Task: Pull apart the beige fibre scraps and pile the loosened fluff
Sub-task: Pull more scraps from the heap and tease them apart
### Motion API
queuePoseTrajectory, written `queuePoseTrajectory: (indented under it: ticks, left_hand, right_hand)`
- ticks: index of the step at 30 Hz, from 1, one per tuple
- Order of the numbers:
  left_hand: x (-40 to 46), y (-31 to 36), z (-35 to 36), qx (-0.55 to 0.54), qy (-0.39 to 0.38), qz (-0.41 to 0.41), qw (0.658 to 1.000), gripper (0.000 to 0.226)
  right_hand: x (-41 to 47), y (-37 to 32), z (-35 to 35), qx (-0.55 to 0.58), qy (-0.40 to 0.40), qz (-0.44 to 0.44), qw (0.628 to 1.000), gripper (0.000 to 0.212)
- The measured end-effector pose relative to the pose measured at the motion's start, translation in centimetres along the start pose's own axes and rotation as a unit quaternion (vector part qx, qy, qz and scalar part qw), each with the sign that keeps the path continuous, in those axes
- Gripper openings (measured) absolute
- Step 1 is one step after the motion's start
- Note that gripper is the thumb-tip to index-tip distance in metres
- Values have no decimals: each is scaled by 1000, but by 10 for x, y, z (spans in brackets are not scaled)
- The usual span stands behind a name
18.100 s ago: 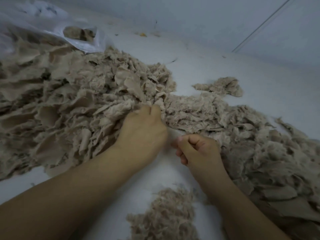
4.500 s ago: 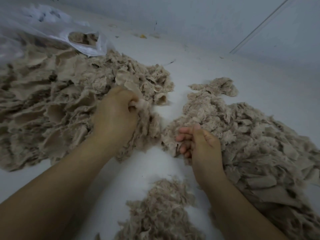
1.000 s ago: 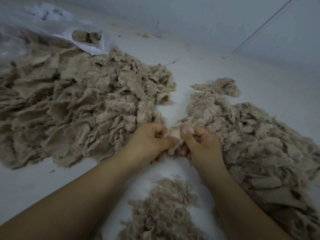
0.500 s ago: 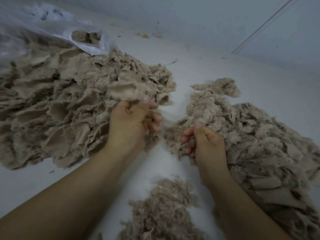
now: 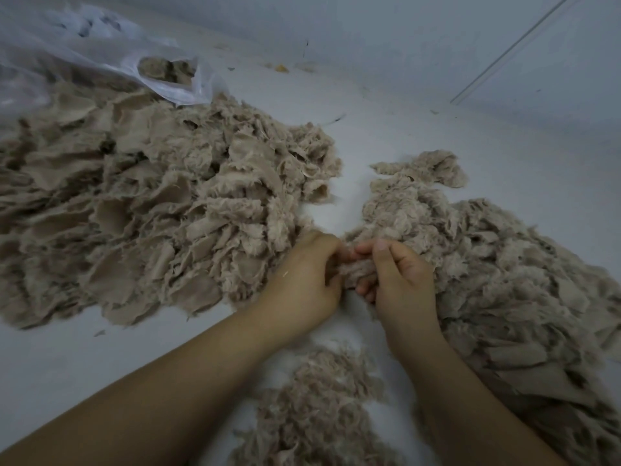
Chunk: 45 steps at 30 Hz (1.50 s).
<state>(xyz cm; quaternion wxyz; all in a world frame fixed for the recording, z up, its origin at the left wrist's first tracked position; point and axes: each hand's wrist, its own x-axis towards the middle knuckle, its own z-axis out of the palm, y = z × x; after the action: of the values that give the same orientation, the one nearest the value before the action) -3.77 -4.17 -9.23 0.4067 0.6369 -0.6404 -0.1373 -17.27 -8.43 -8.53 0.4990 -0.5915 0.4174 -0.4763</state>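
My left hand (image 5: 302,280) and my right hand (image 5: 400,280) meet in the middle of the view, and both pinch one small beige fibre scrap (image 5: 356,269) between them. A big heap of beige scraps (image 5: 151,203) lies to the left of my left hand. A second long heap of scraps (image 5: 504,280) runs along the right, behind and beside my right hand. A small pile of loosened fluff (image 5: 319,412) sits on the white surface just below my hands, between my forearms.
A clear plastic bag (image 5: 111,58) with more scraps in its mouth lies at the back left. The white surface (image 5: 420,129) ends at a pale wall (image 5: 437,45) at the back. A bare strip of surface runs between the two heaps.
Half a second ago my left hand was raised over the left heap with a scrap, apart from the right. It has come down and right, and both hands now hold one scrap together.
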Motion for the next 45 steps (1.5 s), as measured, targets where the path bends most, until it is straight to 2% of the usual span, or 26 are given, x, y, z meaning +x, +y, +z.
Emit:
queuePoseTrajectory:
  ticks: [3, 7, 10, 14, 17, 20, 23, 27, 31, 35, 39, 45]
  left_hand:
    - [7, -6, 3, 42, -18, -48, 998, 43]
    - [17, -6, 6, 39, 6, -92, 995, 31]
    - [19, -4, 5, 54, -16, -104, 993, 18]
    - [15, -2, 3, 48, -23, -102, 993, 17]
    - [11, 0, 2, -31, -2, -98, 995, 10]
    - [6, 3, -1, -89, 19, -94, 991, 22]
    - [4, 6, 0, -94, 42, -83, 991, 24]
    - [7, 11, 3, -162, -2, -187, 969, 12]
    - [12, 11, 3, -187, -18, -234, 954, 13]
    - [12, 9, -2, -250, -30, -269, 930, 8]
    - [6, 13, -8, -342, 8, -247, 907, 9]
    - [-1, 23, -13, -364, 23, -184, 913, 13]
  right_hand:
    - [0, 0, 0, -6, 12, -5, 1000, 35]
    - [0, 1, -2, -30, 25, -7, 999, 37]
    - [0, 3, -1, -45, 14, -21, 999, 31]
    - [1, 8, 0, -68, -66, -42, 995, 24]
    - [5, 13, -3, -202, -125, -42, 970, 42]
    - [11, 15, -5, -295, -113, -35, 948, 44]
    - [11, 16, -6, -287, -92, -17, 953, 39]
    - [9, 17, -5, -247, -87, -8, 965, 32]
    - [8, 15, -3, -242, -81, -22, 967, 44]
    - [8, 15, -5, -263, -87, -13, 961, 43]
    - [12, 18, -5, -287, -96, -3, 953, 39]
    - [12, 18, -5, -291, -88, 3, 953, 28]
